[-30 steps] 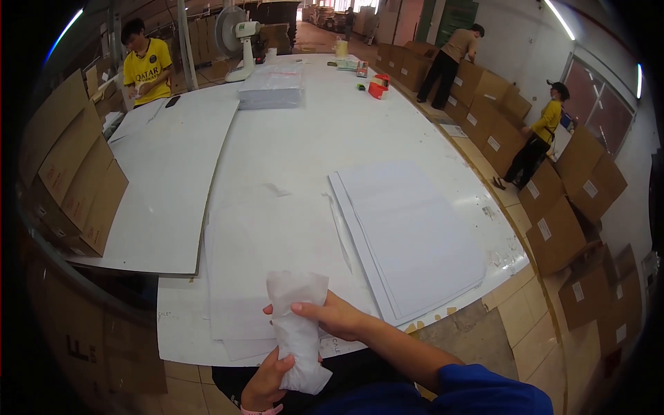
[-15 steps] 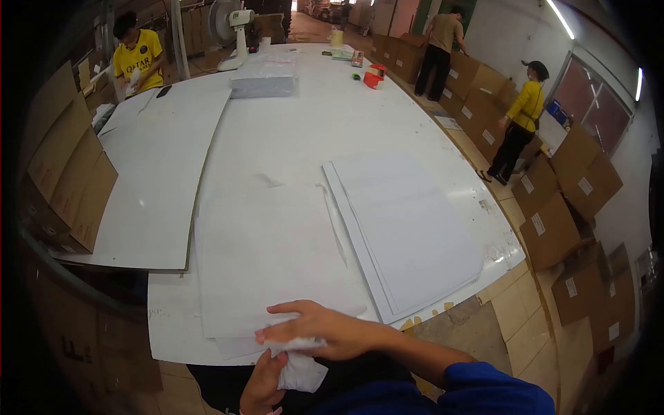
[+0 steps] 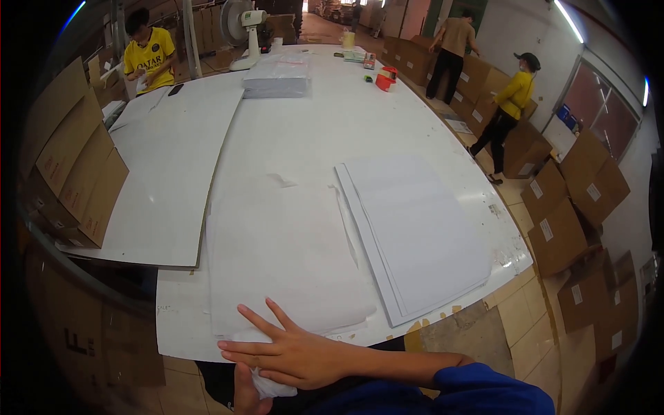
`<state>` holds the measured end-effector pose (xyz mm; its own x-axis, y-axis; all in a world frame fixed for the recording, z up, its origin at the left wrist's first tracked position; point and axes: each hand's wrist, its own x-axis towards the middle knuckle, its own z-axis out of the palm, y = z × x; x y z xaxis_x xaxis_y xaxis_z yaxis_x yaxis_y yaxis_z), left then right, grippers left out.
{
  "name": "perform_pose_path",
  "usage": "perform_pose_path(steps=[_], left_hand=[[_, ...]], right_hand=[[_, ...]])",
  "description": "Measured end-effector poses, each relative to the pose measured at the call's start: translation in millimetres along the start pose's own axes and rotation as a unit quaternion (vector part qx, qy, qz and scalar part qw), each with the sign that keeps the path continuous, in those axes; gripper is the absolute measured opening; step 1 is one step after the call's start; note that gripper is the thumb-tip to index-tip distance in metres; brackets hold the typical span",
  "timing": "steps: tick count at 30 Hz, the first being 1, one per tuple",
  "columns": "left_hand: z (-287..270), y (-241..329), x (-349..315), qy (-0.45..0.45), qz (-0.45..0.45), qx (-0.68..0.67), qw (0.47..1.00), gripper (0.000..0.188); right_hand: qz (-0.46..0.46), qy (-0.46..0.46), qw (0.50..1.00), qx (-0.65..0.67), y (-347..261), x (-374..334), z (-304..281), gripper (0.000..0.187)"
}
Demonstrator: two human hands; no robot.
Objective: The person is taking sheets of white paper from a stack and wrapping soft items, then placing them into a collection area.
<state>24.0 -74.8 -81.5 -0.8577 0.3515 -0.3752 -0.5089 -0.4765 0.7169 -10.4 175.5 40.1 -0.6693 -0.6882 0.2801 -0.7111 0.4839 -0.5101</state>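
Note:
My right hand [image 3: 297,353] reaches across from the right with its fingers spread, over the near edge of a stack of thin white sheets [image 3: 283,256]. Below it, my left hand [image 3: 249,394] is partly covered by the right; its thumb points up. A crumpled white wad [image 3: 273,387], thin paper or cloth, sits in the left hand, under the heel of my right palm. Right of the thin sheets lies a thicker stack of white sheets [image 3: 422,235], its edges slightly uneven.
A white table [image 3: 311,131] stretches ahead, a raised white board [image 3: 173,187] on its left. Cartons [image 3: 76,180] stand at left; more boxes [image 3: 560,235] line the right. Farther off are a wrapped stack [image 3: 277,79], red tape rolls [image 3: 386,79], a fan [image 3: 242,31] and several people.
Both hands have shifted left and down toward the table's near edge, the white wad with them. My right fingers have spread wider. The view has turned slightly; a person at right has stepped.

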Motion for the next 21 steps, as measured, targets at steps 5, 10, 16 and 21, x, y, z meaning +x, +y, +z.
perform_pose_path(steps=[5, 10, 16, 21], left_hand=[[52.9, 20.3, 10.3, 0.075, 0.179, 0.037, 0.98, 0.072], [80.2, 29.4, 20.7, 0.002, 0.296, 0.105, 0.949, 0.094], [74.0, -0.9, 21.9, 0.074, 0.306, 0.179, 0.932, 0.108], [96.8, 21.1, 16.3, 0.09, 0.308, 0.142, 0.936, 0.104]], right_hand=[[0.107, 0.112, 0.986, 0.062, -2.1, 3.3, 11.2, 0.089], [0.225, 0.138, 0.795, 0.547, 2.6, -14.0, 10.2, 0.095], [0.272, 0.093, 0.738, 0.61, 12.2, -25.6, 23.1, 0.075], [0.292, 0.189, 0.714, 0.607, 0.8, -24.1, 4.6, 0.078]])
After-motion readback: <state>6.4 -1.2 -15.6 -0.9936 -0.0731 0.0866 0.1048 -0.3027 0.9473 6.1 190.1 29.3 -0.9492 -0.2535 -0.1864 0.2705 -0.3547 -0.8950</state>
